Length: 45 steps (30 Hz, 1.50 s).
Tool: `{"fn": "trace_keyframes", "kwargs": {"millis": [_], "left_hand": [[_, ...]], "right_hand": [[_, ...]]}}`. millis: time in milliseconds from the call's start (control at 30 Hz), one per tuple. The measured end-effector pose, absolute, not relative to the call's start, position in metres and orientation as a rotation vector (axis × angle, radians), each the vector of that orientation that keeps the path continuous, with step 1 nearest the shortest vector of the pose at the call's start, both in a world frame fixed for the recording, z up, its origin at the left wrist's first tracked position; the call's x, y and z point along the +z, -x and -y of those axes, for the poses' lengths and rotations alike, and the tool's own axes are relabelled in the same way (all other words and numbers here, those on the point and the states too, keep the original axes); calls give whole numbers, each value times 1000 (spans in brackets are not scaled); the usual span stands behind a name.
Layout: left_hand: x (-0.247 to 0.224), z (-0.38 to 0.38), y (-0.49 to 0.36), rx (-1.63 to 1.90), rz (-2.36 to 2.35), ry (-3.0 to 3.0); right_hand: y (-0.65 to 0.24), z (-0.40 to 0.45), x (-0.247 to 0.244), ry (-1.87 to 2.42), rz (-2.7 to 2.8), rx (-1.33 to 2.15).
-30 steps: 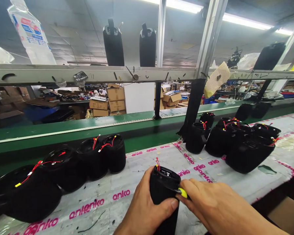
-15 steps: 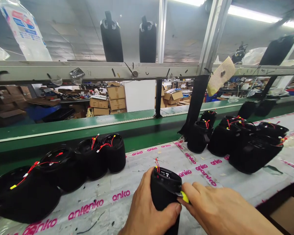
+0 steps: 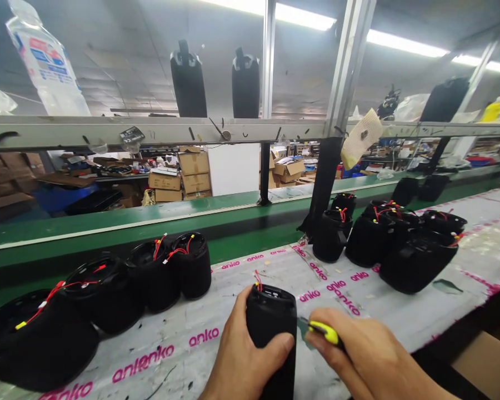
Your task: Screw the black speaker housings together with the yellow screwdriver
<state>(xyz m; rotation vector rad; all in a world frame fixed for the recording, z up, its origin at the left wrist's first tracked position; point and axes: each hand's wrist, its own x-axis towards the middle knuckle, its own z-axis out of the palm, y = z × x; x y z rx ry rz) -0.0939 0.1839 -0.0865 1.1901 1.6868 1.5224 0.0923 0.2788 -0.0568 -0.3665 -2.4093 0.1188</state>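
My left hand (image 3: 254,350) is wrapped around a black fabric-covered speaker housing (image 3: 270,319), thumb across its near side. The housing stands upright, its open top facing up, with thin red wires poking out at the rim's left. My right hand (image 3: 354,350) grips a utility knife (image 3: 325,331) with a yellow-and-black handle. Its thin tip points left toward the housing, a small gap from its side. A dark green scrap (image 3: 305,333) lies behind the knife tip.
Several similar housings (image 3: 191,269) with red wires stand in a row at left. More housings (image 3: 416,261) cluster at right on the anko-printed sheet (image 3: 204,336). A green conveyor (image 3: 237,239) runs behind. Above it is a metal shelf rail (image 3: 150,130) carrying a bottle (image 3: 54,66).
The knife has come off the housing's rim and moved a little right, with my right hand around it. My left hand keeps its hold. The camera view has tilted up slightly.
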Motion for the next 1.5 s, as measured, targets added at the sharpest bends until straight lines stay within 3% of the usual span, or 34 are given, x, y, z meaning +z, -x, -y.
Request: {"fn": "trace_keyframes", "kwargs": {"millis": [167, 400, 667, 767, 933, 1500], "left_hand": [[-85, -179, 99, 1564, -1555, -1129], [-69, -182, 106, 1395, -1003, -1030], [-83, -186, 96, 1469, -1008, -1072], [-84, -183, 96, 1505, -1050, -1044], [-84, -184, 102, 1559, -1500, -1178], [-73, -184, 98, 1469, -1581, -1237]], "right_hand": [[-93, -276, -54, 530, 2402, 170], [-82, -272, -53, 566, 2377, 247], [-86, -283, -77, 613, 2374, 334], [-91, -286, -77, 596, 2373, 259], [-97, -285, -66, 492, 2452, 115], [-91, -292, -55, 380, 2612, -389]]}}
